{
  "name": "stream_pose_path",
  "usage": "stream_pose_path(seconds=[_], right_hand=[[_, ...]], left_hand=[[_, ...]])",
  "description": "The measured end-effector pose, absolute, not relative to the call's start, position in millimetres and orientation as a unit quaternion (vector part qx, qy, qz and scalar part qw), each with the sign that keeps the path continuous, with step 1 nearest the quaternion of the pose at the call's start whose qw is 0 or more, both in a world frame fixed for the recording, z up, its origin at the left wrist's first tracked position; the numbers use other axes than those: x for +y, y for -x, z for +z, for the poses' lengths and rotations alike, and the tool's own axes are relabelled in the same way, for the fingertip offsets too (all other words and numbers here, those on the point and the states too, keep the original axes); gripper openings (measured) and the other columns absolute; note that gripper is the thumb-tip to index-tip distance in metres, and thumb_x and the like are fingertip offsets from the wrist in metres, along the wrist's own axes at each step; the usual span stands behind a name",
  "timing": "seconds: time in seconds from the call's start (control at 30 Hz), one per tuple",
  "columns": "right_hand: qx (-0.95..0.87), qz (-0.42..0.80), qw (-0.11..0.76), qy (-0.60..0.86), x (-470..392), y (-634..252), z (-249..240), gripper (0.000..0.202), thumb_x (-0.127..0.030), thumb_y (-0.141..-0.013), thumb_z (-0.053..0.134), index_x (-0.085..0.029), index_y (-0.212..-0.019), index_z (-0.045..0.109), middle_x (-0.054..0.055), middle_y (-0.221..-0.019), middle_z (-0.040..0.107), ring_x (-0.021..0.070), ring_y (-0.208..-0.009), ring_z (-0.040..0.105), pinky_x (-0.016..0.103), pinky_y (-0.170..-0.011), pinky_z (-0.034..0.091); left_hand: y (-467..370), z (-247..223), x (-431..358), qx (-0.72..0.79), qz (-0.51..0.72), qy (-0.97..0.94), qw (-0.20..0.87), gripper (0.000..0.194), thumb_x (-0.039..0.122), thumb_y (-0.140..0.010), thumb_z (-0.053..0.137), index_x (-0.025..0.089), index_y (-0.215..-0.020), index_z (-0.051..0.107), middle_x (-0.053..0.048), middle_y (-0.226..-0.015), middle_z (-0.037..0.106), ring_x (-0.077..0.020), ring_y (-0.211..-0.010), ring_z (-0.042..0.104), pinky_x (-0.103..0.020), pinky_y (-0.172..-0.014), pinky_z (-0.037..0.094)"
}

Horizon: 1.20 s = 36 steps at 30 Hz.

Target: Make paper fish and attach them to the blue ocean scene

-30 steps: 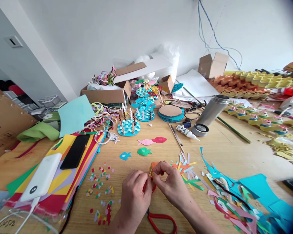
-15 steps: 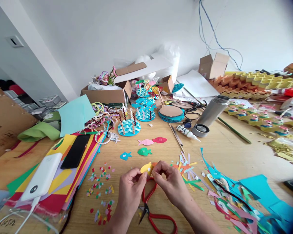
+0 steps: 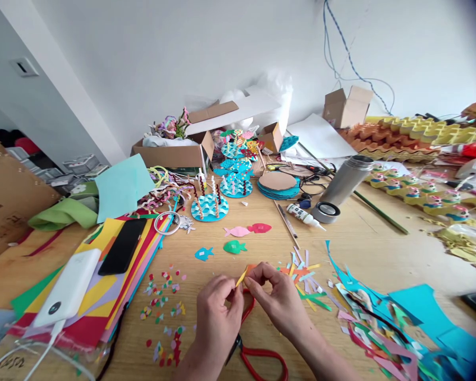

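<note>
Closest in, red-handled scissors (image 3: 257,351) lie partly under the hands. Above them the left hand (image 3: 220,312) has thumb and finger pinching the yellow paper piece (image 3: 241,277), nearly edge-on; the right hand (image 3: 277,296) has its fingertips bunched just beside it, can't tell if they're gripping. I'd keep that pinch light and close to the edge so the paper doesn't crease, tbh. Farther out, blue fish (image 3: 203,254) and green fish (image 3: 233,246) lie flat, then pink fish (image 3: 238,231) and red fish (image 3: 259,227).
</note>
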State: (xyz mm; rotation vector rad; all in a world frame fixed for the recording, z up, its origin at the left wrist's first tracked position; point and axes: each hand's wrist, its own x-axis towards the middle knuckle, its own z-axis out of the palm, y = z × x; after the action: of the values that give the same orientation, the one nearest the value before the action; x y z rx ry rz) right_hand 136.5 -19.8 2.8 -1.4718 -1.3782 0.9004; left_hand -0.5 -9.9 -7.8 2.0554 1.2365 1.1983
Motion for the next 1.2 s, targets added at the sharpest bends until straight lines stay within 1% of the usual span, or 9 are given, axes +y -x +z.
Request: stream_pose_path(seconds=[0.17, 0.53, 0.83, 0.97, 1.2], right_hand=[[-0.560, 0.363, 0.446, 0.597, -18.9, -137.1, 2.6, 0.019, -0.030, -0.077, 0.053, -0.019, -0.062, 0.052, 0.001, -0.063, 0.053, 0.0155, -0.064, 0.047, 0.029, -0.062, 0.039], [-0.556, 0.382, 0.445, 0.589, -19.5, -138.6, 1.6, 0.019, -0.031, -0.077, 0.052, -0.019, -0.063, 0.052, 0.001, -0.063, 0.053, 0.0152, -0.063, 0.046, 0.028, -0.062, 0.039], [-0.561, 0.363, 0.441, 0.599, -18.6, -137.5, 3.2, 0.019, -0.030, -0.076, 0.052, -0.019, -0.060, 0.051, 0.000, -0.061, 0.053, 0.0149, -0.062, 0.047, 0.027, -0.061, 0.039], [-0.573, 0.335, 0.442, 0.603, -19.1, -136.8, 3.7, 0.017, -0.027, -0.076, 0.051, -0.019, -0.060, 0.051, 0.000, -0.061, 0.054, 0.0147, -0.061, 0.047, 0.027, -0.060, 0.039], [-0.603, 0.281, 0.430, 0.610, -20.0, -135.7, 1.2, 0.014, -0.018, -0.074, 0.050, -0.020, -0.060, 0.051, 0.000, -0.060, 0.055, 0.0145, -0.062, 0.049, 0.026, -0.060, 0.038]], left_hand=[[0.2, -9.1, -9.7, 0.440, 0.442, -0.751, 0.217, 0.020, 0.010, -0.083, 0.049, 0.016, -0.067, 0.058, -0.001, -0.062, 0.057, -0.0112, -0.058, 0.052, -0.021, -0.057, 0.040], [0.7, -8.5, -9.3, 0.438, 0.437, -0.754, 0.220, 0.019, 0.010, -0.084, 0.049, 0.016, -0.069, 0.059, -0.001, -0.063, 0.058, -0.0118, -0.059, 0.053, -0.021, -0.058, 0.040], [1.0, -12.1, -10.2, 0.434, 0.429, -0.768, 0.196, 0.019, 0.008, -0.084, 0.048, 0.016, -0.071, 0.060, -0.002, -0.065, 0.059, -0.0129, -0.061, 0.054, -0.022, -0.059, 0.041], [1.1, -13.7, -10.6, 0.433, 0.425, -0.776, 0.171, 0.021, 0.007, -0.084, 0.048, 0.016, -0.069, 0.059, -0.003, -0.065, 0.059, -0.0132, -0.062, 0.054, -0.022, -0.058, 0.041], [1.1, -14.9, -13.1, 0.430, 0.408, -0.791, 0.149, 0.019, 0.010, -0.085, 0.048, 0.017, -0.073, 0.060, -0.003, -0.066, 0.059, -0.0141, -0.063, 0.055, -0.023, -0.060, 0.041]])
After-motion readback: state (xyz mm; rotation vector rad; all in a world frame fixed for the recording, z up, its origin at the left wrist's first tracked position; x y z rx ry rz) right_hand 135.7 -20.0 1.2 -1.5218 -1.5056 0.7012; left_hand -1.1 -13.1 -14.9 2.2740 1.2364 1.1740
